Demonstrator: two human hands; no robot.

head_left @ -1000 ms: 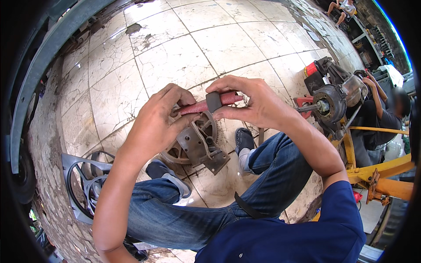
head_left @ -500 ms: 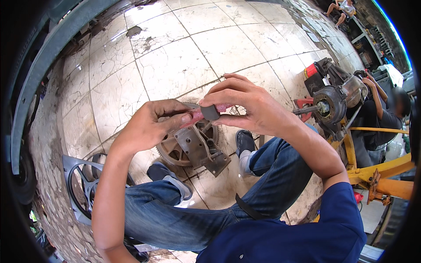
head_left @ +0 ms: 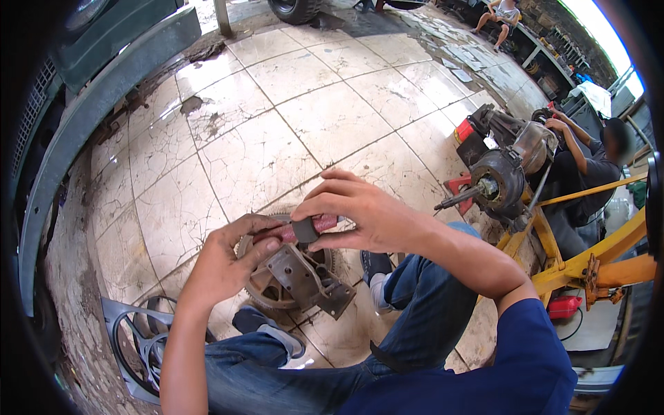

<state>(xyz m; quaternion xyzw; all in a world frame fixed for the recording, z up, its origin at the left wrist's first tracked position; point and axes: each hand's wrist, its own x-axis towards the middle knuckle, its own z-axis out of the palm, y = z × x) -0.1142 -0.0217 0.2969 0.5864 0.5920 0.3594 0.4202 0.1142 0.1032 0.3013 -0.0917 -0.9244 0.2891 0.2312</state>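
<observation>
Clamping your left grip (head_left: 235, 254) on the red roll (head_left: 325, 223), you pinch the surrounding dark ring (head_left: 304, 231) in your right grip (head_left: 370, 214), twelve o'clock from the metal bracket (head_left: 292, 277). It's likely light, stiff: hold its outer wall.

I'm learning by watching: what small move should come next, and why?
Probably a slight twist of the dark sleeve around the red roll: the right grip pinches the sleeve, the left grip holds the roll's left end, and red shows on both sides of the sleeve.
</observation>
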